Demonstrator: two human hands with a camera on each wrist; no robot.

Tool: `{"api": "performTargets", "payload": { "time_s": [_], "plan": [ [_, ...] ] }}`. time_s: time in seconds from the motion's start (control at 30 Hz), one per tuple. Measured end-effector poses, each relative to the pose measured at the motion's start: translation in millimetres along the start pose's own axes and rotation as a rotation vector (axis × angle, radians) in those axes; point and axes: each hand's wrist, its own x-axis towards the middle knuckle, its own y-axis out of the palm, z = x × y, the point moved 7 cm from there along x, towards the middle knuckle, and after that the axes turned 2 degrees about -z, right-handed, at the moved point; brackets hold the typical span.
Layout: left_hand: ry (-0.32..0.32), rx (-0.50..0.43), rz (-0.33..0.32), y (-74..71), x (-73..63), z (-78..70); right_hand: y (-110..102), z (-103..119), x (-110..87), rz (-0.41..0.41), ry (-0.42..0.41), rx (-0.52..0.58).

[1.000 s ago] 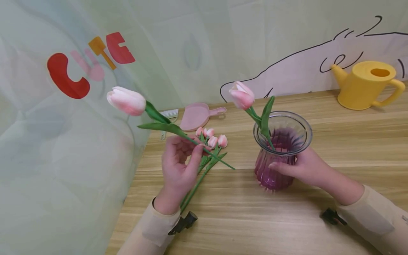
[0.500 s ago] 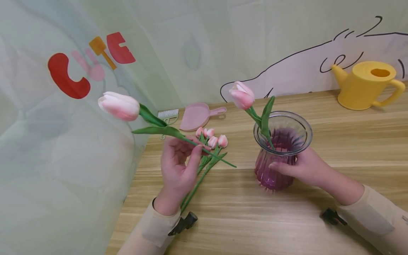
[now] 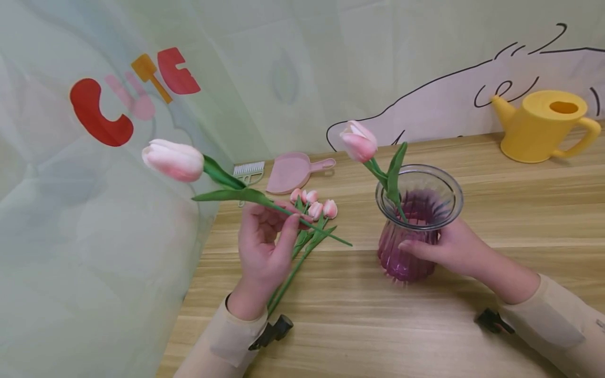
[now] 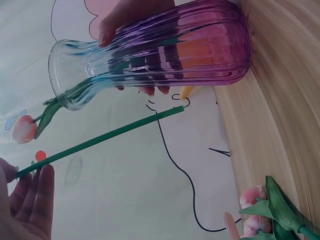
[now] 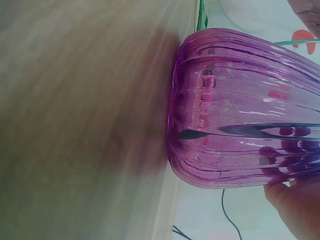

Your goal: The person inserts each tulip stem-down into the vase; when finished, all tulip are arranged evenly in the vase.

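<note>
My left hand point(image 3: 264, 247) pinches the green stem of a pink-and-white tulip point(image 3: 175, 160) between thumb and fingers. Its bloom tilts up to the left, and the bare stem end points right toward the vase. My right hand point(image 3: 456, 249) grips a ribbed glass vase point(image 3: 406, 257), clear at the rim and purple below, which stands upright on the table. Another tulip point(image 3: 359, 142) leans out over the vase's left rim, its stem inside the glass. In the left wrist view the held stem point(image 4: 100, 142) is apart from the vase point(image 4: 215, 45).
Several tulips point(image 3: 323, 210) lie on the wooden table point(image 3: 359, 325) behind my left hand. Beyond them are a pink dustpan point(image 3: 289, 173) and a small brush point(image 3: 249, 170). A yellow watering can point(image 3: 541, 128) stands at the back right. Printed curtains border the left and back.
The held tulip has tipped, its bloom going left and slightly down while the stem end rose a little. My right hand and the vase have stayed still.
</note>
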Motion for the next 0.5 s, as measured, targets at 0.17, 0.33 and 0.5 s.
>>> {"api": "performTargets", "payload": {
  "time_s": [0.17,0.33,0.5],
  "plan": [
    [0.001,-0.001,-0.006,-0.6,0.1,-0.2,0.0,-0.2,-0.1,0.000,0.000,-0.001],
    [-0.005,-0.002,-0.001,0.0,-0.1,-0.3,-0.1,-0.2,0.0,0.002,0.002,-0.004],
    [-0.007,0.016,-0.005,0.1,-0.9,0.3,-0.3,0.2,0.2,0.005,0.007,-0.004]
  ]
}}
